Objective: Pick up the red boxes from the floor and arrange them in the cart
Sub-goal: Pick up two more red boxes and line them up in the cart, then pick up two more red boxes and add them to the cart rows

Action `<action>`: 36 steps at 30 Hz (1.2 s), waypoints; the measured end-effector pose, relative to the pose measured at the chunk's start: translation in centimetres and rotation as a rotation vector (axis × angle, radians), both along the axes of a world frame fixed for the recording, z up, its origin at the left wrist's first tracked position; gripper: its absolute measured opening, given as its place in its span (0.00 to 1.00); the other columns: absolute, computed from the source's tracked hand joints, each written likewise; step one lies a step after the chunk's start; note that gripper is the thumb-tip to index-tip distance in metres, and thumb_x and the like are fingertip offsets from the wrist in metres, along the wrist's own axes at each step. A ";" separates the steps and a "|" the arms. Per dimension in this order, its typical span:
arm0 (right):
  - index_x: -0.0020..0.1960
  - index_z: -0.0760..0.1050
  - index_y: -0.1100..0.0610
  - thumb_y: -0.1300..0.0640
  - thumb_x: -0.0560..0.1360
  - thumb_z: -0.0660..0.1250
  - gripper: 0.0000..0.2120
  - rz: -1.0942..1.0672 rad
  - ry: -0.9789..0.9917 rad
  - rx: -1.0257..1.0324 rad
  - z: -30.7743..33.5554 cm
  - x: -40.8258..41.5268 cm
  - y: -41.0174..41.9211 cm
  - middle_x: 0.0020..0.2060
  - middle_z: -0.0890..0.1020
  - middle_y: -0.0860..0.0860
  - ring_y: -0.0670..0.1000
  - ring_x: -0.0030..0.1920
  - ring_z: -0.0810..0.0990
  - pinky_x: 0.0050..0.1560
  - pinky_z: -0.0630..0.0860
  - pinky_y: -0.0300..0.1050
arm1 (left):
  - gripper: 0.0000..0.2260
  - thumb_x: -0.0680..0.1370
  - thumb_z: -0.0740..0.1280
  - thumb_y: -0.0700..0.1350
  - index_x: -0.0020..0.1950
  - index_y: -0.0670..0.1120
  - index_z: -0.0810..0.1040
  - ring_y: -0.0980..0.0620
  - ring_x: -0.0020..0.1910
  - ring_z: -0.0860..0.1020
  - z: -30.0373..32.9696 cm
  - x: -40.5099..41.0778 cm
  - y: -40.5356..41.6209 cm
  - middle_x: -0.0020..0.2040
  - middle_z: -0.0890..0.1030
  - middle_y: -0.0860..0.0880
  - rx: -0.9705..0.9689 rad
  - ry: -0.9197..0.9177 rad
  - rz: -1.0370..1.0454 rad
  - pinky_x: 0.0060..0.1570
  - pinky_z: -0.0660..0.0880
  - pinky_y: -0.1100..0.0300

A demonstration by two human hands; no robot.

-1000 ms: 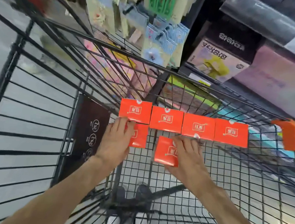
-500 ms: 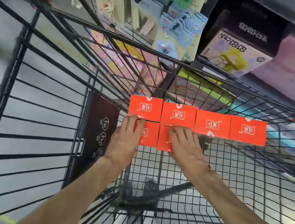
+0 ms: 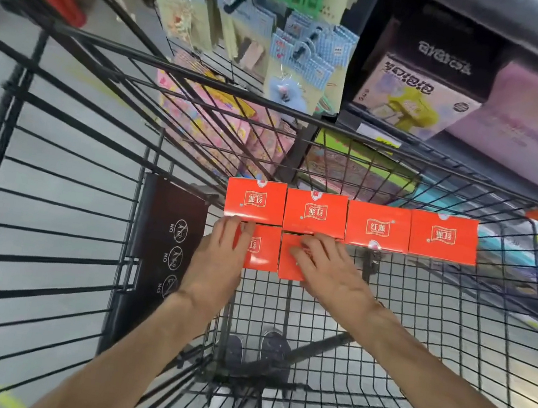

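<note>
Red boxes [image 3: 349, 222], frame centre, in cart [image 3: 416, 328]; left hand [image 3: 221, 259] and right hand [image 3: 327, 271] flat-fingered, pressing front two.

Two bare forearms come into the frame from the bottom edge, one from the lower left and one from the lower right, with no sleeves, watch or bracelet showing on either. The left hand [image 3: 218, 262] sits just left of centre and the right hand [image 3: 327, 274] just right of centre; both are uncovered, with no gloves and no rings to be seen on the visible fingers. Low in the middle of the frame, seen through black wire mesh, are two dark grey-blue fabric shoes with rounded toes [image 3: 254, 350]; below them the picture is too blurred to tell what covers the legs.
</note>
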State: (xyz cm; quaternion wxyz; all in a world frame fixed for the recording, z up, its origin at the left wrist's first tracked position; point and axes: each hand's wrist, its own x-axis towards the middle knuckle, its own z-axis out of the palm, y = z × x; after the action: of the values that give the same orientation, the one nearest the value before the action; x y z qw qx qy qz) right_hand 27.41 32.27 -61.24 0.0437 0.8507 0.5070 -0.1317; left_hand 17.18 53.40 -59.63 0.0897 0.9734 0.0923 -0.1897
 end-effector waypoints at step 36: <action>0.80 0.61 0.52 0.33 0.77 0.65 0.39 -1.261 -0.304 0.258 55.7 -20.9 -49.1 0.73 0.71 0.52 0.55 0.74 0.68 0.75 0.62 0.52 | 0.38 0.77 0.60 0.70 0.79 0.48 0.62 0.50 0.76 0.66 53.0 7.3 -46.9 0.78 0.66 0.50 -0.229 -0.510 -1.240 0.74 0.64 0.54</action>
State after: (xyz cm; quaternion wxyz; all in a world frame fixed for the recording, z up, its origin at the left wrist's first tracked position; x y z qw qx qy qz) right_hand 6.56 -16.86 -5.58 -0.0730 0.9921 -0.0884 0.0513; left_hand 24.43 6.45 -6.66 0.0859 0.8449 -0.5276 0.0208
